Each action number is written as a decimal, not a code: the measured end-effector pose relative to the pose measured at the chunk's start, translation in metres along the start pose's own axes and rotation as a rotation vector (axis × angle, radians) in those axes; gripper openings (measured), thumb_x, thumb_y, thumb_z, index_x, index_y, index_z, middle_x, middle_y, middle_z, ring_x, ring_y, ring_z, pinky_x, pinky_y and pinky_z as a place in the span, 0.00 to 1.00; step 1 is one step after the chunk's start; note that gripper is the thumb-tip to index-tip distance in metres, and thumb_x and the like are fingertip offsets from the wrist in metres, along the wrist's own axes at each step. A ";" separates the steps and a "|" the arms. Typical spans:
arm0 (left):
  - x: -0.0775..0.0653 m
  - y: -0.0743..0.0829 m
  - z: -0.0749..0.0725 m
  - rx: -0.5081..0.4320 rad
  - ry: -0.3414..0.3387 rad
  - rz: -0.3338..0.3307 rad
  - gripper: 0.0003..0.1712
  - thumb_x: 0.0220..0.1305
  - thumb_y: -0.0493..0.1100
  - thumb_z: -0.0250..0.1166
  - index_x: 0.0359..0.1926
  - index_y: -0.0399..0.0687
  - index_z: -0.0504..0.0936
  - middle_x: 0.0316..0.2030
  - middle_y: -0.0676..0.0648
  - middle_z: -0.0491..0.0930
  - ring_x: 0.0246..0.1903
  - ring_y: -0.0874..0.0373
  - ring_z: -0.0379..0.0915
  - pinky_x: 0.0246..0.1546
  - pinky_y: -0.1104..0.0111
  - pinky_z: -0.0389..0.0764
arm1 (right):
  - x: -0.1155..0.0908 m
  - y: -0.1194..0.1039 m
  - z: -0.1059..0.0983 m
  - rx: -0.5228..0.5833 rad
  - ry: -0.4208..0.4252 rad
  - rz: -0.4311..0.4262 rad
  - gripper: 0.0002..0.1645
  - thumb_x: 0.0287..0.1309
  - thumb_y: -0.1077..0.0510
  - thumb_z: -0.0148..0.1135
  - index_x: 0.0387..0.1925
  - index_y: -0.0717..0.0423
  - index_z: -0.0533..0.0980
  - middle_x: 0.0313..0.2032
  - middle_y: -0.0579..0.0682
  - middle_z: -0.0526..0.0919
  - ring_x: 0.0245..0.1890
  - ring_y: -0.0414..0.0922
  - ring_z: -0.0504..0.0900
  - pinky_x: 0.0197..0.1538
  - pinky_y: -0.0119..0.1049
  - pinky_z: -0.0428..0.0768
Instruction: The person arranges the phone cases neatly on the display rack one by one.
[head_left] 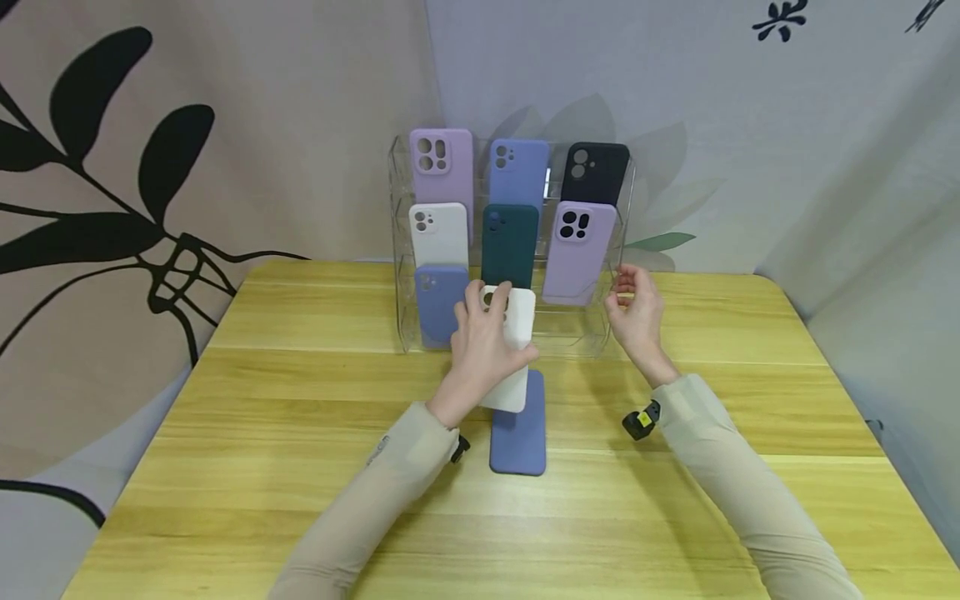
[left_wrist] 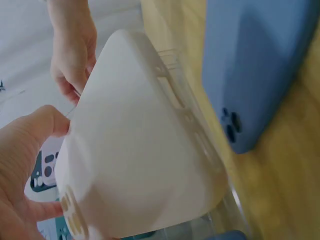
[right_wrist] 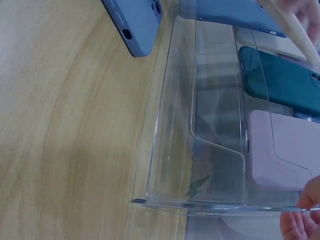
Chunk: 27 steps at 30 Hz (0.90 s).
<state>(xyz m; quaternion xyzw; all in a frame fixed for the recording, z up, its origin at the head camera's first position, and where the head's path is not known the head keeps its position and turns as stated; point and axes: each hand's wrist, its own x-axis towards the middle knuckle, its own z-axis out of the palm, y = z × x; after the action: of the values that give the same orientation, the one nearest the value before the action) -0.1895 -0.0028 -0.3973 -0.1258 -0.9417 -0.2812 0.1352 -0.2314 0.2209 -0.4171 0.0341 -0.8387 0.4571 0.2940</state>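
A white phone case (head_left: pixel 519 333) is in the grip of my left hand (head_left: pixel 480 346), thumb on one side edge and fingers near the camera cutouts. It hangs tilted before the lowest tier of a clear acrylic display rack (right_wrist: pixel 215 175). My right hand (head_left: pixel 639 308) pinches the rack's right side wall, with thumb and fingers on either side of its edge in the right wrist view. Beneath the white case, a blue-grey phone case (head_left: pixel 519 446) lies on the table, partly overlapped by it in the head view.
The rack's tiers hold a lilac case (head_left: pixel 442 183), a periwinkle case (head_left: pixel 517 171), a black case (head_left: pixel 596 171), another white case (head_left: pixel 438 237), a dark green case (head_left: pixel 510 242), a second lilac case (head_left: pixel 577 258) and a blue case (head_left: pixel 441 304). Patterned cloth (head_left: pixel 315 125) hangs behind the wooden table (head_left: pixel 300 400).
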 end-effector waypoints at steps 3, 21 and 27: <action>0.011 0.006 0.002 0.001 0.045 0.018 0.48 0.42 0.54 0.69 0.66 0.52 0.61 0.64 0.36 0.52 0.46 0.41 0.60 0.16 0.61 0.73 | 0.000 0.001 0.000 0.005 -0.001 -0.003 0.22 0.46 0.78 0.50 0.47 0.74 0.70 0.38 0.66 0.76 0.37 0.56 0.78 0.33 0.13 0.70; 0.061 0.008 0.033 0.126 0.389 0.183 0.46 0.41 0.54 0.69 0.64 0.52 0.64 0.62 0.37 0.55 0.41 0.43 0.63 0.12 0.66 0.69 | 0.001 0.003 -0.001 0.011 -0.018 -0.008 0.21 0.47 0.77 0.50 0.47 0.74 0.70 0.38 0.67 0.76 0.37 0.56 0.78 0.33 0.12 0.70; 0.067 0.003 0.047 0.166 0.473 0.210 0.45 0.42 0.54 0.69 0.63 0.52 0.64 0.62 0.36 0.56 0.39 0.45 0.63 0.13 0.67 0.69 | 0.001 0.004 -0.002 0.001 -0.021 -0.006 0.21 0.48 0.77 0.50 0.47 0.74 0.70 0.38 0.66 0.76 0.38 0.55 0.78 0.33 0.13 0.71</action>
<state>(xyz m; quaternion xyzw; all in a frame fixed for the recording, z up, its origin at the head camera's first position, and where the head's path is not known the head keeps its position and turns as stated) -0.2594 0.0369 -0.4121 -0.1422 -0.8856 -0.2090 0.3897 -0.2331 0.2251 -0.4189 0.0417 -0.8415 0.4561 0.2865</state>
